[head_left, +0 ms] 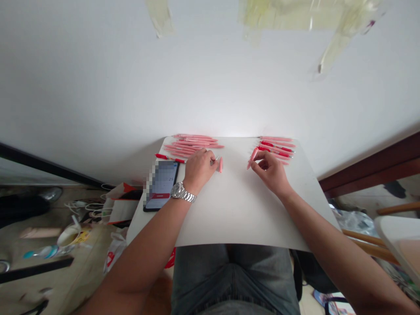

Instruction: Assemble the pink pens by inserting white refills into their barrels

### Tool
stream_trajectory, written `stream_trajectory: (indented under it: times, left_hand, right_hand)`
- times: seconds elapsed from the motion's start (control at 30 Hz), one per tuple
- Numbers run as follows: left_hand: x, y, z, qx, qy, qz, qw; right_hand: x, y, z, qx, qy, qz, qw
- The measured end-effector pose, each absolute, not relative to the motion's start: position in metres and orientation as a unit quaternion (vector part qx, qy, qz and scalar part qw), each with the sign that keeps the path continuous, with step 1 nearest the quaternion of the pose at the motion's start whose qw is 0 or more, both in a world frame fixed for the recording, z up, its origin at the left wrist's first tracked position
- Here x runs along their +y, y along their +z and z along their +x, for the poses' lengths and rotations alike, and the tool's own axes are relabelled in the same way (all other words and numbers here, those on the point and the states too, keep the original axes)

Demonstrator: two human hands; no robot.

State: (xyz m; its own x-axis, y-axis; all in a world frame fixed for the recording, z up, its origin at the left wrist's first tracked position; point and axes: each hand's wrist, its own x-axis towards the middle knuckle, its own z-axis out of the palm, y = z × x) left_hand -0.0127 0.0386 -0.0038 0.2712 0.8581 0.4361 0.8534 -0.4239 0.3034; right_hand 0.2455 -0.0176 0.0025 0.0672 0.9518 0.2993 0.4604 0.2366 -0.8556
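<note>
My left hand, with a metal-band watch on its wrist, is closed in a pinch over the left part of the white table. Just beyond its fingertips is a short pink pen part; whether the fingers touch it I cannot tell. My right hand pinches a pink pen barrel between thumb and fingers, tilted above the table. Past my left hand lies a pile of pink pens. Pink and red pens lie in a row behind my right hand.
A smartphone lies at the table's left edge, with a red pen above it. The white table stands against a wall. Bags, a cup and a bottle are at lower left; a chair is at right.
</note>
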Motion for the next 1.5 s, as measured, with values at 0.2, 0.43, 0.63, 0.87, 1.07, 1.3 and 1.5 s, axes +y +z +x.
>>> stream_trajectory:
  times: [0.2, 0.43, 0.63, 0.87, 1.07, 1.3, 1.5]
  left_hand:
    - [0.039, -0.005, -0.012, 0.539, 0.277, 0.796, -0.006]
    - [0.039, -0.003, -0.012, 0.546, 0.302, 0.781, -0.008]
    - [0.038, 0.001, -0.010, 0.526, 0.356, 0.772, 0.033]
    - [0.041, 0.002, -0.007, 0.481, 0.428, 0.737, 0.207]
    - [0.042, 0.008, -0.003, 0.422, 0.486, 0.706, 0.295]
    - [0.040, 0.010, -0.001, 0.421, 0.503, 0.667, 0.353]
    - [0.037, 0.011, 0.002, 0.381, 0.549, 0.618, 0.414]
  right_hand:
    - [-0.017, 0.002, 0.245, -0.631, 0.263, -0.556, 0.473]
    - [-0.018, 0.001, 0.245, -0.632, 0.272, -0.550, 0.473]
    - [-0.019, 0.002, 0.244, -0.630, 0.276, -0.554, 0.469]
    - [-0.020, 0.003, 0.242, -0.634, 0.287, -0.545, 0.468]
    - [-0.022, 0.003, 0.241, -0.640, 0.294, -0.539, 0.461]
    - [-0.026, 0.003, 0.238, -0.650, 0.292, -0.535, 0.454]
    - [-0.026, -0.001, 0.237, -0.664, 0.274, -0.530, 0.451]
